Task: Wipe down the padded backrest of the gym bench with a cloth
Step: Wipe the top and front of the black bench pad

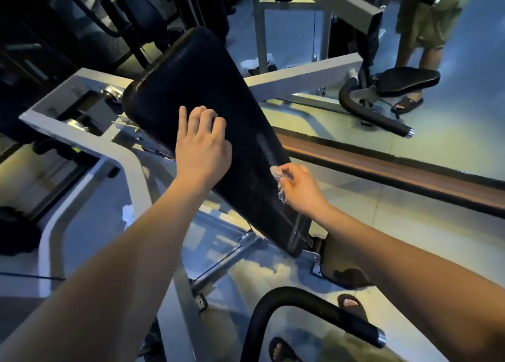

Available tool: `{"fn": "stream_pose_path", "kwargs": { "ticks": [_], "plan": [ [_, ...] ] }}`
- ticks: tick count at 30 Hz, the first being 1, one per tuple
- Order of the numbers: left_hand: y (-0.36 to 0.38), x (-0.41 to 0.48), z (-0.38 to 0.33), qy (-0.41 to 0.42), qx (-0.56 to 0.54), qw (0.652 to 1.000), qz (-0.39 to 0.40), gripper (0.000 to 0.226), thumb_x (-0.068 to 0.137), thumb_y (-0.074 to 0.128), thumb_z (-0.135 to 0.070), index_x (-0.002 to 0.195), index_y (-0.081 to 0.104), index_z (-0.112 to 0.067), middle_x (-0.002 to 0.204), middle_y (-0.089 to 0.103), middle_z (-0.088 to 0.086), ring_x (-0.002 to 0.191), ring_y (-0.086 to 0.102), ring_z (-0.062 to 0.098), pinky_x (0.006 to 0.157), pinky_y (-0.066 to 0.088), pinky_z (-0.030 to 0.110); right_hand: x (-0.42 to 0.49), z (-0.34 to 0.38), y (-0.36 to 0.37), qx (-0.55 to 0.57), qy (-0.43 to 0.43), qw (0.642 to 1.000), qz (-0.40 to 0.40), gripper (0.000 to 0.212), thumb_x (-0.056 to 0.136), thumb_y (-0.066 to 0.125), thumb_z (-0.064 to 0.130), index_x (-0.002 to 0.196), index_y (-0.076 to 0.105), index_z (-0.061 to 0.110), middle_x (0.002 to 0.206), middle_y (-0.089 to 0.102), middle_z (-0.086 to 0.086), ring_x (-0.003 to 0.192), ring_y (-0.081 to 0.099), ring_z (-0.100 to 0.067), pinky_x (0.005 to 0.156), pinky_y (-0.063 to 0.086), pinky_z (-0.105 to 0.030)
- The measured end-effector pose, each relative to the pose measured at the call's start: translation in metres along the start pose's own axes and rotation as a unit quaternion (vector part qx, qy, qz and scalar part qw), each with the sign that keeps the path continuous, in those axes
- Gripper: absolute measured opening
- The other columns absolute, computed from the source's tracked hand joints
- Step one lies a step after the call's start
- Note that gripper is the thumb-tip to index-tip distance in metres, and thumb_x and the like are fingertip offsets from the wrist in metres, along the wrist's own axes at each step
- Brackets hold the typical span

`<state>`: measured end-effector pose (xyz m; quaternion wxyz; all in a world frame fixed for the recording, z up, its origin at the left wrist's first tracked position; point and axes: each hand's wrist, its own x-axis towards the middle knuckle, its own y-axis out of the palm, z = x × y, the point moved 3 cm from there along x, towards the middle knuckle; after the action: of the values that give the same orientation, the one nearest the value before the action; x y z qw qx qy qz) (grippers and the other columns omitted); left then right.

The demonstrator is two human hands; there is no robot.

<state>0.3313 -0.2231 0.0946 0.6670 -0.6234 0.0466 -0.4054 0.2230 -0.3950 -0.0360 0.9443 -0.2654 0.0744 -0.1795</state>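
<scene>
On the tilted black backrest [207, 110], the left hand [200, 143] rests with fingers loosely bent; at its right edge, the right hand [300, 187] pinches a crumpled pale cloth [278, 180] against the padding.

No text, label, brand or number reads anywhere here: nothing legible on the pad, the frame or the floor.

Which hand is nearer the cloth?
Right. The right hand holds the cloth against the backrest edge; the left hand rests on the backrest further up, clear of the cloth.
</scene>
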Motion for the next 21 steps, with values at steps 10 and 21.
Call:
{"fn": "stream_pose_path", "kwargs": {
  "ticks": [10, 21],
  "plan": [
    [-0.014, 0.092, -0.014, -0.052, 0.064, 0.997, 0.016, 0.035, 0.087, 0.05, -0.012, 0.117, 0.061, -0.001, 0.127, 0.055, 0.018, 0.133, 0.041, 0.041, 0.127, 0.013, 0.054, 0.099, 0.018, -0.051, 0.11, -0.051, 0.993, 0.004, 0.012, 0.104, 0.052, 0.024, 0.108, 0.063, 0.021, 0.108, 0.054, -0.003, 0.061, 0.058, -0.004, 0.056, 0.04, -0.002],
    [-0.005, 0.173, 0.034, -0.174, 0.197, 0.964, 0.035, 0.053, 0.1, 0.037, -0.037, 0.137, 0.045, 0.0, 0.125, 0.055, 0.024, 0.116, 0.048, 0.043, 0.108, 0.034, 0.057, 0.238, 0.086, -0.051, 0.206, -0.108, 0.973, -0.008, 0.024, 0.103, 0.05, 0.039, 0.123, 0.062, 0.032, 0.112, 0.055, -0.004, 0.081, 0.065, -0.013, 0.076, 0.057, -0.034]
  ]
}}
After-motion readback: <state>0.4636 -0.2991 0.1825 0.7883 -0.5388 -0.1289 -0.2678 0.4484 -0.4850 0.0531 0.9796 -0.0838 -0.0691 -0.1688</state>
